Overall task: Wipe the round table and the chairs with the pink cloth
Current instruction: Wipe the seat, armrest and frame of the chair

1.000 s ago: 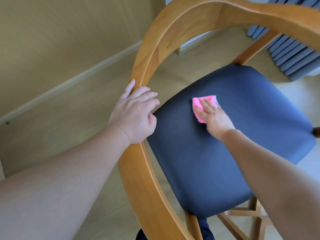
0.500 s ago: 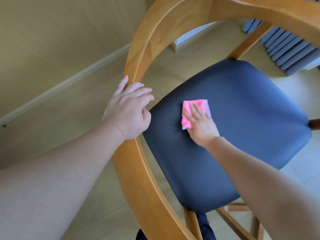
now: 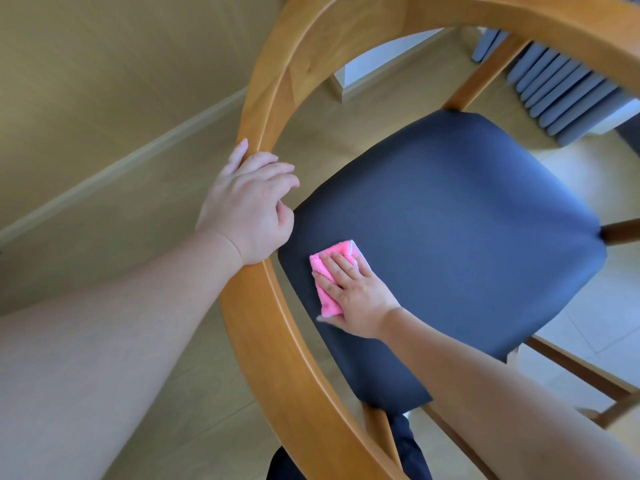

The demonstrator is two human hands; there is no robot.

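1. Head view, looking pretty much straight down: the biggest thing here is the pale wood-look floor (image 3: pixel 104 168), with a lighter skirting strip running diagonally across the left side.
2. Next up is the wooden chair (image 3: pixel 263 341), with a curved backrest rail that sweeps from the bottom middle up around the top of the frame. A couple of its legs and stretchers show at lower right.
3. The chair's dark navy seat cushion (image 3: pixel 450 220) sits inside that curve, squarish with rounded corners, and fills most of the middle.
4. Top right there's a grey ribbed thing (image 3: pixel 561 84) on the floor beyond the chair. Can't really tell what it is, maybe a curtain hem or a radiator.
5. The left hand (image 3: pixel 249 209) is wrapped over the backrest rail on the left side of the chair, fingers curled around the wood, thumb tucked on the seat side.
6. The right hand (image 3: pixel 349 289) lies flat on the seat near its left edge, fingers straight and together, pressing down on the cloth.
7. The pink cloth (image 3: pixel 327 271) is folded small and sits under those fingers on the cushion, just beside the rail. A bit of white backing peeks out at its top corner.
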